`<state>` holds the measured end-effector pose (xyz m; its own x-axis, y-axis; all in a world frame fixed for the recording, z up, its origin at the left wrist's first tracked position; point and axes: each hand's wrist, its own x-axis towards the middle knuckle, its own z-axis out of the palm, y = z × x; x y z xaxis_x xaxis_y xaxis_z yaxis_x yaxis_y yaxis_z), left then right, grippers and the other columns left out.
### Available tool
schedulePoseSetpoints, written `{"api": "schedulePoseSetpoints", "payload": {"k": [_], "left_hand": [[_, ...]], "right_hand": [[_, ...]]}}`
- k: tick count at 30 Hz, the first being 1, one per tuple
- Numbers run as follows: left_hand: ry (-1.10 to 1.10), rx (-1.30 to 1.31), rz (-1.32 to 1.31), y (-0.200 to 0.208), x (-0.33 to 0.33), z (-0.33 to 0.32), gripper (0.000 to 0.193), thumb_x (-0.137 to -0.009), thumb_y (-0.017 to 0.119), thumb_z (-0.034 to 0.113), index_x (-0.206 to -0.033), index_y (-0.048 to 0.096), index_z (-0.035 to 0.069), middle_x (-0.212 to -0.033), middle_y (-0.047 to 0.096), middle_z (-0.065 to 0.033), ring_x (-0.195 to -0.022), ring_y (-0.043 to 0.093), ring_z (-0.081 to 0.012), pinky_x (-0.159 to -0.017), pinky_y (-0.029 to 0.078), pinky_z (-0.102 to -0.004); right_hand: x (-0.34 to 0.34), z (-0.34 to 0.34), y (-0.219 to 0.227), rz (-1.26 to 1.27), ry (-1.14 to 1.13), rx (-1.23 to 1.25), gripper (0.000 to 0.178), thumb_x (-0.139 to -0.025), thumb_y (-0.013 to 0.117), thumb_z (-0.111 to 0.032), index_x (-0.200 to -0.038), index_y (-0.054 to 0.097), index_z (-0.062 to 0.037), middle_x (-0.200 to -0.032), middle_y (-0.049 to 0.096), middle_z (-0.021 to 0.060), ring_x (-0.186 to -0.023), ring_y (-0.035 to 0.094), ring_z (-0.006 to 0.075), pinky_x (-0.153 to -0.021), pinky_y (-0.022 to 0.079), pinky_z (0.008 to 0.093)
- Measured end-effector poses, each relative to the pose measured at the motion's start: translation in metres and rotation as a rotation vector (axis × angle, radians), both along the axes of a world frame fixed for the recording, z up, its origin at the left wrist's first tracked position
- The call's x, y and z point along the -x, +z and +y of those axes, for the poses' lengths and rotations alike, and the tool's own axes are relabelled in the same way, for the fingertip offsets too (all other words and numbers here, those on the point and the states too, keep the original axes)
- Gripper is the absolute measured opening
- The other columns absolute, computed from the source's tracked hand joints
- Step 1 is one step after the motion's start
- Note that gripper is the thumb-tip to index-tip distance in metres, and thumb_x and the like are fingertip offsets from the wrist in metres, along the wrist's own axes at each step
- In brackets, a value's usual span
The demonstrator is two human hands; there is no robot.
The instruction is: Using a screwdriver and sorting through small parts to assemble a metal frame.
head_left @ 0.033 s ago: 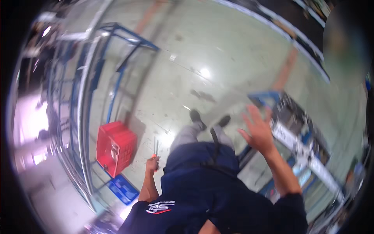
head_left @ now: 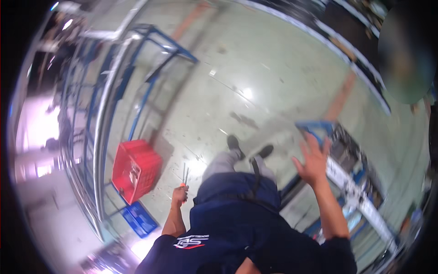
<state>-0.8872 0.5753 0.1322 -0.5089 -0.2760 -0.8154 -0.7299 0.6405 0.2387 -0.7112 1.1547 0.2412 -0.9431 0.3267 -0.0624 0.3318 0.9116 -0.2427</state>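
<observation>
At my left side, my left hand [head_left: 179, 195] is closed around a hand tool with an orange handle [head_left: 183, 185]. Two long thin metal shafts [head_left: 185, 172] point forward from it; blur hides what kind of tool it is. My right hand [head_left: 315, 162] is raised out to the right with its fingers spread, holding nothing. It appears just beside a metal workstation frame [head_left: 340, 176]; whether they touch I cannot tell. The red plastic crate [head_left: 148, 171] stands left of my left hand, apart from it, with some pale items inside.
A blue plastic bin [head_left: 139, 220] sits below the red crate. Along the left runs a blue metal frame [head_left: 148, 93] with a silver rail [head_left: 104, 105]. The pale floor [head_left: 237, 50] stretches ahead of my shoes to a long dark bench edge [head_left: 319, 39].
The whole view has shifted slightly, so the floor and frames appear lower and further right. My right hand also appears a little further right, still spread. My left hand keeps its hold on the tool.
</observation>
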Motion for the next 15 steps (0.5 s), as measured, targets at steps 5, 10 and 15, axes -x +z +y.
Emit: {"api": "schedulePoseSetpoints", "payload": {"k": [5,10,15], "left_hand": [[0.205,-0.048,0.112,-0.003,-0.029,-0.022,0.031,-0.091,0.073,0.028,-0.088,0.066,-0.002,-0.060,0.055,-0.0044,-0.044,0.053,-0.0157,-0.040,0.042,-0.0325],[0.207,-0.134,0.046,-0.034,-0.018,-0.026,0.033,-0.092,0.073,0.028,-0.089,0.065,-0.003,-0.059,0.053,-0.0057,-0.041,0.049,-0.0161,-0.038,0.038,-0.0332],[0.169,-0.190,0.033,-0.090,0.034,-0.034,0.038,-0.092,0.073,0.031,-0.081,0.065,-0.004,-0.056,0.053,-0.0056,-0.041,0.049,-0.0157,-0.040,0.037,-0.0337]], "right_hand": [[-0.074,0.036,-0.034,-0.371,-0.409,0.056,0.094,-0.072,0.083,-0.046,-0.148,0.044,-0.0062,-0.144,0.054,0.0208,-0.132,0.054,0.0403,-0.112,0.034,0.0638],[-0.068,0.041,-0.031,-0.305,-0.463,0.258,0.080,-0.065,0.087,-0.033,-0.134,0.058,-0.0048,-0.126,0.066,0.0238,-0.115,0.063,0.0436,-0.098,0.051,0.0486],[-0.080,0.068,-0.072,-0.441,-0.552,0.157,0.081,-0.051,0.094,-0.031,-0.124,0.070,-0.0050,-0.120,0.071,0.0223,-0.115,0.067,0.0387,-0.103,0.051,0.0438]]}}
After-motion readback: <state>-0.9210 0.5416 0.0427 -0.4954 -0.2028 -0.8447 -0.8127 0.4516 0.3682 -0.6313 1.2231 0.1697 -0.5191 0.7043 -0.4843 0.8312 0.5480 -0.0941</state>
